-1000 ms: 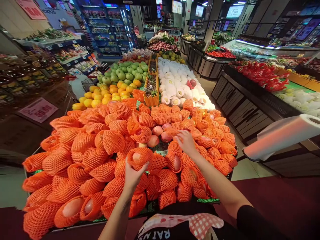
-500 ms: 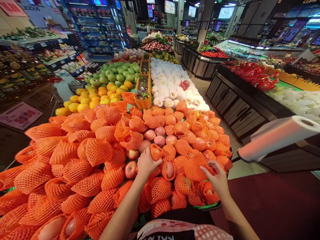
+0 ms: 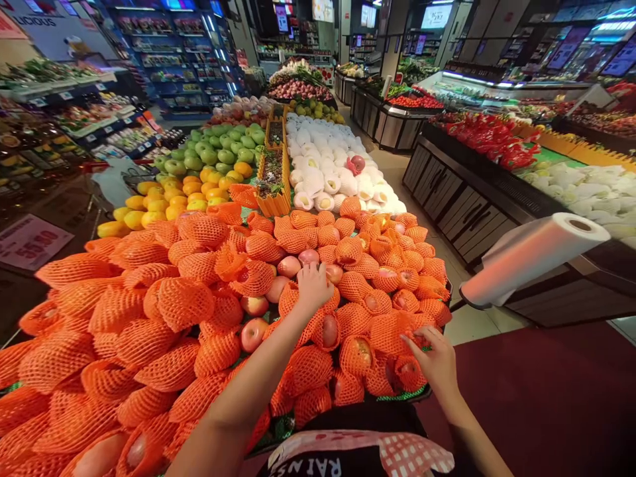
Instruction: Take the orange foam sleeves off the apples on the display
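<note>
In the head view, many apples in orange foam nets (image 3: 183, 301) fill the stand in front of me. My left hand (image 3: 314, 286) reaches to the middle of the pile, its fingers curled down over a bare apple that it mostly hides. Other bare apples lie around it, including a pink one (image 3: 289, 266) just to its left and a redder one (image 3: 253, 334) nearer me. At the right front, my right hand (image 3: 437, 358) is low over the pile, thumb and fingers apart, the thumb at the edge of a loose-looking orange foam net (image 3: 390, 331).
Behind the apples are yellow mangoes (image 3: 154, 205), green fruit (image 3: 218, 146), an orange planter box (image 3: 273, 182) and fruit in white foam nets (image 3: 322, 165). A plastic bag roll (image 3: 536, 258) stands at the right. Another produce stand (image 3: 457, 199) lies across the aisle.
My left hand has moved forward and slightly right, from a netted apple to the bare apples. The right hand stays near the same net. The view has shifted a little.
</note>
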The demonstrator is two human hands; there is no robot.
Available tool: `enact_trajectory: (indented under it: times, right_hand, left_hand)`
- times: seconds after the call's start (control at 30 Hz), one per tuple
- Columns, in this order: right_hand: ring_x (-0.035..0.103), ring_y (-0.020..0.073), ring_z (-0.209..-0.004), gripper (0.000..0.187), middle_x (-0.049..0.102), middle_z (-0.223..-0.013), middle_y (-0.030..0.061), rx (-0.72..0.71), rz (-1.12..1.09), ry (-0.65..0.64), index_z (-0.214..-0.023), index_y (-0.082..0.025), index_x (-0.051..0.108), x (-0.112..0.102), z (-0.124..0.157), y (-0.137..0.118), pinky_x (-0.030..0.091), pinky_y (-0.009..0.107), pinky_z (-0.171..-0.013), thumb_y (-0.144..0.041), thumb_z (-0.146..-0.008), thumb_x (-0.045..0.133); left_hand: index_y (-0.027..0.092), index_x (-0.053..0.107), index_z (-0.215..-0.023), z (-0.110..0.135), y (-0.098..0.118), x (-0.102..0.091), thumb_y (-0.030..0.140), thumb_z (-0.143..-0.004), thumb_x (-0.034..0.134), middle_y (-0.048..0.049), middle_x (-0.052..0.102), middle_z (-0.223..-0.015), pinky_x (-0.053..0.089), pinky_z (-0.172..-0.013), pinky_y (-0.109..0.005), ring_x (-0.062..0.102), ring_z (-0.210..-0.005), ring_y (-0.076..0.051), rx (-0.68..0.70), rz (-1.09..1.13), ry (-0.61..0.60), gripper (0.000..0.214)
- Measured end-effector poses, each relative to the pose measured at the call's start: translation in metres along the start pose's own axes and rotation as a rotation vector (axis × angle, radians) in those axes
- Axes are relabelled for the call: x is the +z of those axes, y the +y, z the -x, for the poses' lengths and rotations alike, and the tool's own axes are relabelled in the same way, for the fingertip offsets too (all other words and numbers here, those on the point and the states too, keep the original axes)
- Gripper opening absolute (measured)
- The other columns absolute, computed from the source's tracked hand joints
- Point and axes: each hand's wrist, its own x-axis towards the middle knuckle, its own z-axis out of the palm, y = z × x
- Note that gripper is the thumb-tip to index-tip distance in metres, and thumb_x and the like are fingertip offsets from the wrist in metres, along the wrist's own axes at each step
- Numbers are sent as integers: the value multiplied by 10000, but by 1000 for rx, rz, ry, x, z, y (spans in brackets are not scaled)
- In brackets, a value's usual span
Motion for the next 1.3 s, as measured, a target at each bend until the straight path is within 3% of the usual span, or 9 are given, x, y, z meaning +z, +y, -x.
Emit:
enact_trajectory:
  times: [0.13,0.23,0.37,0.47,0.73,0.9,1.0,1.13,1.3]
  right_hand:
    - [615,201,-774,253,631,-827,44,36,-71,82,-759,-208,576,-9,7,0,469,312,-704,-411,-885,660]
    - [631,215,-826,205,662,-906,68,143,-118,136,-831,-198,592,-11,23,8,481,319,-735,-391,-863,655]
    - [504,151,-611,243,564,-697,-8,343,-222,142,-821,-197,573,-8,46,15,407,269,-583,-431,-864,625]
    - [467,147,-597,309,518,-653,-25,414,-345,149,-789,-206,556,-4,58,14,395,260,-561,-496,-860,635]
    - [460,135,-611,395,489,-673,-29,475,-461,188,-747,-199,508,6,52,1,410,258,-575,-539,-787,703]
    - [470,135,-635,381,486,-691,-37,447,-501,175,-760,-206,487,8,39,-9,420,259,-606,-508,-787,718]
    - [472,133,-636,366,476,-699,-43,455,-489,172,-797,-208,489,10,36,-8,415,258,-610,-487,-788,726]
    - [549,152,-742,371,546,-823,-7,473,-500,185,-915,-195,529,13,36,-3,466,282,-712,-464,-774,744]
    - [624,204,-911,545,635,-1035,84,531,-565,184,-1178,-176,537,14,36,-2,514,334,-808,-467,-766,744]
  left_hand:
    - [15,583,-1267,-29,21,17,449,-901,490,-270,650,-1188,435,-971,-458,607,-1139,-373,-103,-10,-69,575]
    - [23,649,-1180,-44,26,28,554,-849,559,-286,667,-1173,440,-957,-466,580,-1189,-413,-142,-14,-91,632]
    - [57,728,-1018,-54,22,25,574,-780,633,-257,718,-1066,466,-913,-441,627,-1123,-415,-147,4,-159,577]
    - [47,706,-1050,-48,14,17,628,-760,633,-251,711,-1083,478,-915,-415,635,-1113,-391,-148,16,-125,654]
    - [113,569,-1249,26,1,-7,580,-732,732,-175,655,-1185,465,-1043,-433,597,-1142,-317,210,309,304,715]
    - [158,584,-1254,91,1,-18,523,-625,844,-165,664,-1214,462,-1089,-465,609,-1181,-342,204,561,410,773]
    - [172,583,-1258,126,-3,-10,493,-640,840,-158,667,-1222,509,-1046,-458,628,-1168,-330,216,628,376,742]
    - [198,572,-1274,165,-12,14,453,-681,817,-145,662,-1247,546,-996,-441,647,-1154,-310,280,637,183,690]
    - [205,548,-1300,188,-16,30,448,-721,783,-146,635,-1300,551,-974,-432,629,-1201,-312,200,546,0,670]
